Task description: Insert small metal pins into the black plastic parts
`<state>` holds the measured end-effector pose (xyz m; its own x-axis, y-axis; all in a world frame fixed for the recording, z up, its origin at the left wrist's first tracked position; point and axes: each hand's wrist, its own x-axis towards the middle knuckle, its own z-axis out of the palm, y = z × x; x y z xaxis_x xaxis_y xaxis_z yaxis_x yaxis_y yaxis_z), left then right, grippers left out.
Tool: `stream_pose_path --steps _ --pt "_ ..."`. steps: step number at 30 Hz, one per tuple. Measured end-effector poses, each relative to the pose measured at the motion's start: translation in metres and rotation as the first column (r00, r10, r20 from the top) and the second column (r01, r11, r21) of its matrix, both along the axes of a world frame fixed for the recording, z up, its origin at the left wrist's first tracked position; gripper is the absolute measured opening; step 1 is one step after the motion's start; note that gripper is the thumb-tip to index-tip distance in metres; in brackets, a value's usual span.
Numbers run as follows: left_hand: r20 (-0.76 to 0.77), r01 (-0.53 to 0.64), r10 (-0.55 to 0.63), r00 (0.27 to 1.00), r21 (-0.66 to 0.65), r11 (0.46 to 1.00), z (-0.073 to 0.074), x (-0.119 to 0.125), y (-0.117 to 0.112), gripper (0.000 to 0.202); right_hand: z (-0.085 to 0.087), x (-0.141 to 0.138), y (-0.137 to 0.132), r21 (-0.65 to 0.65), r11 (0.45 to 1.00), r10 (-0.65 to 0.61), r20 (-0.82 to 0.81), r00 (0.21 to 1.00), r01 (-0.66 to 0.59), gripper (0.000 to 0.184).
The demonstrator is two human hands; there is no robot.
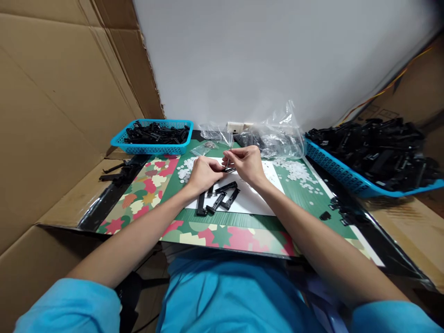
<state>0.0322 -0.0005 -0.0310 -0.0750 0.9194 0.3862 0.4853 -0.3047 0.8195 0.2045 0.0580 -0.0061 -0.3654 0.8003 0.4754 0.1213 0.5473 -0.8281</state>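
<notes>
My left hand (pixel 204 173) and my right hand (pixel 245 163) meet above a white sheet (pixel 253 199) at the table's middle. Both are closed in a pinch on one small black plastic part (pixel 228 169) held between them. My right fingers also seem to pinch something thin and upright above it; I cannot make it out. Several long black plastic pieces (pixel 218 200) lie on the sheet just below my hands. Piles of small white round bits (pixel 183 170) lie left of my left hand, and more white bits (pixel 297 172) lie right of my right hand.
A blue basket (pixel 152 148) of black parts stands at the back left. A larger blue basket (pixel 342 176) heaped with black parts stands at the right. Clear plastic bags (pixel 277 134) lie behind my hands. Loose black pieces (pixel 121 173) lie at the left edge. Cardboard walls (pixel 62 101) enclose the left side.
</notes>
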Motion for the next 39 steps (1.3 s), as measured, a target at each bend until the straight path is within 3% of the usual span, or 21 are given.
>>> stream_pose_path --steps 14,22,28,35,39 --pt "-0.071 -0.002 0.003 0.997 0.023 1.000 0.003 0.002 -0.003 0.017 -0.003 0.001 0.001 -0.008 0.999 -0.049 0.040 0.998 0.049 0.050" --pt "-0.093 0.002 0.002 0.996 0.050 0.999 0.000 -0.002 0.000 0.024 -0.004 0.000 -0.009 0.153 0.982 -0.120 0.078 0.990 0.108 0.055" --pt "-0.110 -0.014 0.018 0.994 0.035 0.999 -0.001 -0.002 0.000 0.027 -0.008 0.001 -0.010 0.147 0.982 -0.137 0.101 0.985 0.122 0.056" --pt "-0.133 -0.024 0.029 0.991 0.041 0.999 -0.002 -0.003 0.002 0.019 -0.004 -0.005 -0.014 0.111 0.981 -0.168 0.056 0.984 0.161 0.055" --pt "-0.005 -0.033 0.033 0.999 0.010 0.999 -0.002 -0.002 0.003 0.014 0.009 0.003 -0.009 0.023 0.992 -0.124 -0.135 0.983 0.128 0.044"
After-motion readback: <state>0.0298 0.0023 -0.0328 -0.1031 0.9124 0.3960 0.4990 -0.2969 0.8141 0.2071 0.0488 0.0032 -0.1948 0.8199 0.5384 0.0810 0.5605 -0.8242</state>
